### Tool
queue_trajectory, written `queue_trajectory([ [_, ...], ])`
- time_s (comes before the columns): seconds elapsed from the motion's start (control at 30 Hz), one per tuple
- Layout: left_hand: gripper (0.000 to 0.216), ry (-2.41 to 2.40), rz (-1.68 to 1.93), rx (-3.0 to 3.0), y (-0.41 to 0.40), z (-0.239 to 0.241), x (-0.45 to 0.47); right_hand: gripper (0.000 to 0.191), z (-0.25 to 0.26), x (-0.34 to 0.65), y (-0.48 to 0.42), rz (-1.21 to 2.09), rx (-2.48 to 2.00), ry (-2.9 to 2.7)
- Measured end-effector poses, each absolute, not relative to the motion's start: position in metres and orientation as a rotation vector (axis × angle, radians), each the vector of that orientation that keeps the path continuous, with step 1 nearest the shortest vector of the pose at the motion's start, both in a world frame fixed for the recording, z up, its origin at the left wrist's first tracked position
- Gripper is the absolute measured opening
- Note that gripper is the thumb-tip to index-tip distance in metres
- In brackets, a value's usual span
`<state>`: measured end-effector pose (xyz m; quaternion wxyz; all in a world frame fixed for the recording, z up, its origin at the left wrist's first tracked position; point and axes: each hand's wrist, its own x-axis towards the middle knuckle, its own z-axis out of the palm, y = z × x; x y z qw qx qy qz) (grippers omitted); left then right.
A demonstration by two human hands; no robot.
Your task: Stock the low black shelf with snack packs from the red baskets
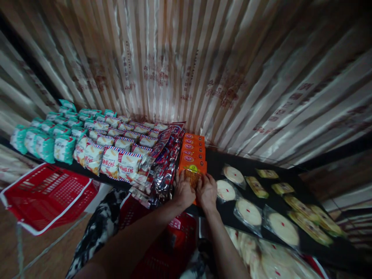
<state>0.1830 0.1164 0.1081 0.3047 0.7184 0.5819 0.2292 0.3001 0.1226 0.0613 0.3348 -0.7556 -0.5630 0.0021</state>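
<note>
Head cam shows both hands, left hand (183, 190) and right hand (207, 191), pinching the front orange box (192, 175) at the near end of its row on the dark shelf (215, 159), so I'd keep it square against the boxes behind.

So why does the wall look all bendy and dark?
Head view: the wide lens bends the striped curtain outward; light is dim, corners nearly black; edges smear, like the red basket; glare on the foil packs. Sharpest mid-frame: left hand, right hand, orange pack.
</note>
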Motion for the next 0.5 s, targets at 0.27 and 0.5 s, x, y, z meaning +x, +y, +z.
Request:
queue_trajectory([
  [0.27, 0.034, 1.396, 0.834, 2.001, 0.095, 0.125, 0.180, 0.040, 0.085, 0.284, 0.097, -0.070, -1.715, -1.408],
  [0.5, 0.034, 1.026, 0.975, 1.979, 0.001, 0.086, 0.127, 0.032, 0.071, 0.230, -0.014, 0.325, -1.718, -1.179],
])
